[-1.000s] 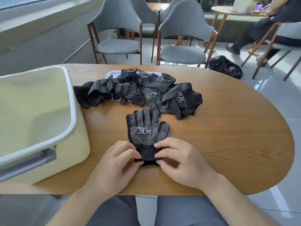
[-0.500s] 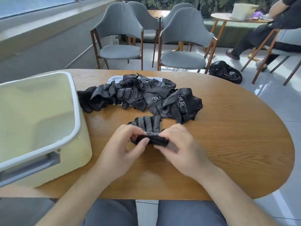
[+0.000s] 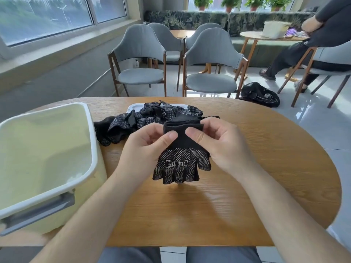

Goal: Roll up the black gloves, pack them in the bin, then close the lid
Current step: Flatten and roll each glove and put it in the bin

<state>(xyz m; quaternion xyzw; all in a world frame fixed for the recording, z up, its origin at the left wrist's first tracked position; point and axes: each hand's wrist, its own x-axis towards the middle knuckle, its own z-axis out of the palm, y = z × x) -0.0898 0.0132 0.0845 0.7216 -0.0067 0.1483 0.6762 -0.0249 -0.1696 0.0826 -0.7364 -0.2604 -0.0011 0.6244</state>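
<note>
Black knit, dotted white on the palm: we hold one glove (image 3: 182, 160) at the middle of the frame, cuff up and fingers hanging toward the wooden table (image 3: 256, 168); whether its tips touch the wood we cannot tell. Our left hand (image 3: 146, 149) and right hand (image 3: 218, 143) each pinch the folded cuff between thumb and curled fingers, thumbs on the near side and almost meeting. Behind the hands, the pile of gloves (image 3: 144, 120) sprawls across the upper middle of the table. It is partly hidden by our knuckles and lies over a white lid (image 3: 133, 108), of which only the far corners show. At the left of the frame the cream bin (image 3: 93, 141) stands open, its white rim just beside the pile's left end and its grey handle (image 3: 39, 211) facing us; the frame edge cuts off its left side. Bare wood lies open to the right of and below the glove, out to the table's rounded edge. Beyond it are grey chairs (image 3: 140, 54), a black bag (image 3: 260, 94) on the floor, and a seated person (image 3: 284, 57) at upper right, cut off.
</note>
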